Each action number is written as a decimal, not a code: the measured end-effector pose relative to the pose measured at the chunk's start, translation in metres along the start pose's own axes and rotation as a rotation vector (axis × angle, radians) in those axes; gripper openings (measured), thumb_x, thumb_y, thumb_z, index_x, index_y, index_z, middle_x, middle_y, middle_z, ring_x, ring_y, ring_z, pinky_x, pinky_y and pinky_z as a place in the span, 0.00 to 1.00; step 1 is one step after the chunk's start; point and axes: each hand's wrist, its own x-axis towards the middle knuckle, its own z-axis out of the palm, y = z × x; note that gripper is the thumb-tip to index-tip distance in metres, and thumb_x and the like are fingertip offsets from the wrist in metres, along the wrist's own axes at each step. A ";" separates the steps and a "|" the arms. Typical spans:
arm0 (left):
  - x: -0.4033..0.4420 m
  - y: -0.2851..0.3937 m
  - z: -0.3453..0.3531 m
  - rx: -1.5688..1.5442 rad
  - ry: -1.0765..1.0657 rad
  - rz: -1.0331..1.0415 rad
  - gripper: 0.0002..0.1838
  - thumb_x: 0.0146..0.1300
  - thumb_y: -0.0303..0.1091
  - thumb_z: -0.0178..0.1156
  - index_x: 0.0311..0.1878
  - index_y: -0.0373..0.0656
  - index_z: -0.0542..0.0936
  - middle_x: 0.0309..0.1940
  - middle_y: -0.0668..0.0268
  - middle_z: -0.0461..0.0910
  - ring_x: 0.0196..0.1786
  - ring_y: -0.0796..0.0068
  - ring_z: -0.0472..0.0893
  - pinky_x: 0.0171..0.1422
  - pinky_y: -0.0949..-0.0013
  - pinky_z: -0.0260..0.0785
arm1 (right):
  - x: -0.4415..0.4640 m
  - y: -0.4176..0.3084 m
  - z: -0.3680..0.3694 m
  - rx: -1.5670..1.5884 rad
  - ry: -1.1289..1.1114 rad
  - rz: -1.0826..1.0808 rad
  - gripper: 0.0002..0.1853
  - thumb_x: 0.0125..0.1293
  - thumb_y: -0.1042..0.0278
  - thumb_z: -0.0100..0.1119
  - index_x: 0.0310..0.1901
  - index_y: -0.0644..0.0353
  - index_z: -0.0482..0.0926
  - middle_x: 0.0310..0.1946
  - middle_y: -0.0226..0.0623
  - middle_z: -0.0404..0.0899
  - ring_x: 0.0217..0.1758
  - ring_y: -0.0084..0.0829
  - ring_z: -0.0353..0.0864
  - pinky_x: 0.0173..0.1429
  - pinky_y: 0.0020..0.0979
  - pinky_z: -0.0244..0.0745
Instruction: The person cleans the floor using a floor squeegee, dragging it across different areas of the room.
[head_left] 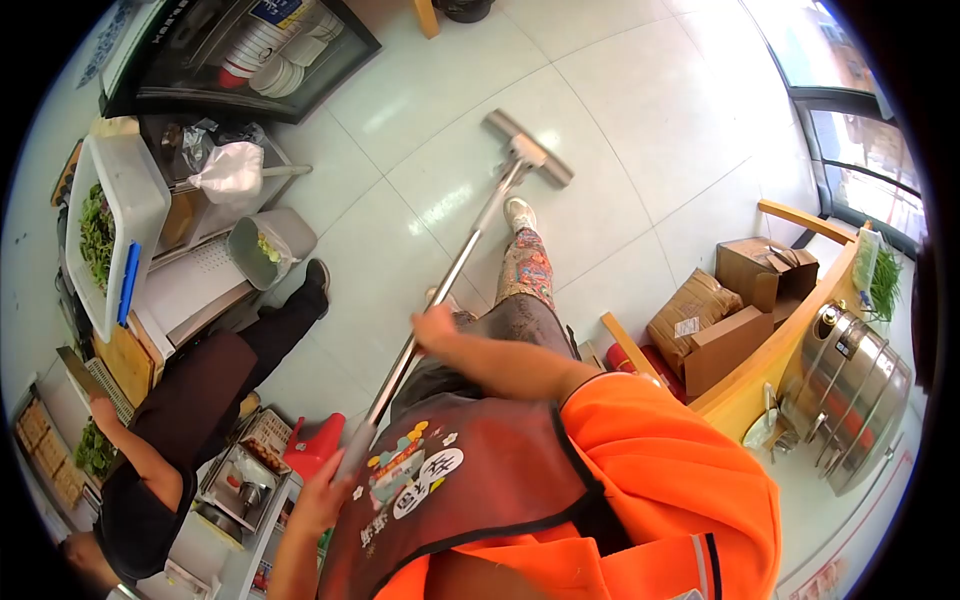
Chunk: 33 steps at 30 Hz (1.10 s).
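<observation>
On pale tiles (640, 110), your silver floor mop (458, 266), wide beige-centred head (530, 150) down; your right hand (432, 330) and left hand (322, 498) wrap its pole (405, 358). Open floor around head; carton (728, 350) bounds right, grey bin (243, 247) left.

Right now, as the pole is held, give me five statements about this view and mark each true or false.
1. The right hand and the left hand both hold the pole. True.
2. The left hand is closer to the mop head than the right hand. False: the right hand is the closer one.
3. The mop head is down on the floor. True.
4. The grey bin is empty. False: green scraps show inside it.
5. The white tub holds leafy greens. True.
</observation>
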 end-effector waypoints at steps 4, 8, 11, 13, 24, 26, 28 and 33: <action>-0.035 -0.024 0.009 -0.106 0.145 0.055 0.28 0.64 0.29 0.53 0.68 0.43 0.60 0.55 0.58 0.75 0.55 0.75 0.74 0.56 0.75 0.66 | -0.035 -0.045 0.003 0.996 0.238 0.435 0.15 0.58 0.70 0.54 0.31 0.79 0.71 0.24 0.53 0.77 0.19 0.44 0.80 0.15 0.38 0.73; 0.014 0.051 0.027 -0.108 0.068 0.167 0.29 0.64 0.28 0.53 0.68 0.43 0.60 0.55 0.59 0.75 0.56 0.75 0.74 0.58 0.74 0.65 | 0.008 0.018 -0.033 0.925 0.245 0.304 0.13 0.55 0.70 0.54 0.26 0.76 0.72 0.25 0.53 0.78 0.20 0.44 0.80 0.19 0.39 0.73; 0.098 0.071 0.042 -0.078 0.047 0.405 0.28 0.65 0.31 0.53 0.68 0.46 0.60 0.54 0.57 0.75 0.54 0.72 0.75 0.57 0.73 0.66 | 0.035 0.073 -0.134 0.963 0.375 0.457 0.12 0.55 0.69 0.57 0.27 0.74 0.74 0.23 0.48 0.78 0.20 0.41 0.80 0.22 0.37 0.76; 0.156 0.119 0.057 0.192 0.134 0.479 0.28 0.65 0.34 0.54 0.68 0.49 0.61 0.47 0.58 0.78 0.47 0.72 0.79 0.51 0.73 0.69 | 0.048 0.112 -0.216 0.873 0.365 0.484 0.11 0.56 0.67 0.56 0.29 0.70 0.77 0.22 0.44 0.79 0.20 0.38 0.81 0.24 0.34 0.77; 0.274 0.266 0.113 -0.219 -0.197 0.310 0.30 0.65 0.42 0.51 0.69 0.52 0.57 0.18 0.69 0.70 0.14 0.79 0.68 0.17 0.72 0.61 | 0.098 0.271 -0.351 0.188 0.423 0.501 0.09 0.52 0.67 0.57 0.29 0.65 0.79 0.24 0.42 0.80 0.26 0.36 0.82 0.29 0.36 0.78; 0.253 0.215 0.087 -0.193 -0.224 0.174 0.30 0.65 0.42 0.51 0.69 0.51 0.57 0.19 0.68 0.71 0.17 0.78 0.70 0.21 0.73 0.64 | 0.090 0.243 -0.290 -0.608 0.272 0.200 0.06 0.47 0.68 0.63 0.28 0.57 0.82 0.26 0.42 0.82 0.32 0.37 0.83 0.36 0.35 0.78; 0.210 0.161 0.056 -0.195 -0.264 -0.020 0.29 0.65 0.41 0.51 0.68 0.50 0.59 0.22 0.66 0.73 0.22 0.78 0.73 0.28 0.72 0.67 | 0.083 0.205 -0.201 -0.564 0.297 0.175 0.07 0.44 0.65 0.66 0.27 0.54 0.81 0.24 0.38 0.81 0.33 0.38 0.83 0.38 0.36 0.75; 0.080 0.021 -0.002 0.123 -0.116 -0.001 0.25 0.64 0.35 0.52 0.65 0.46 0.65 0.56 0.54 0.74 0.57 0.68 0.74 0.59 0.72 0.64 | 0.004 0.053 -0.053 1.049 0.297 0.520 0.29 0.56 0.65 0.58 0.48 0.79 0.55 0.41 0.63 0.72 0.40 0.49 0.78 0.44 0.41 0.76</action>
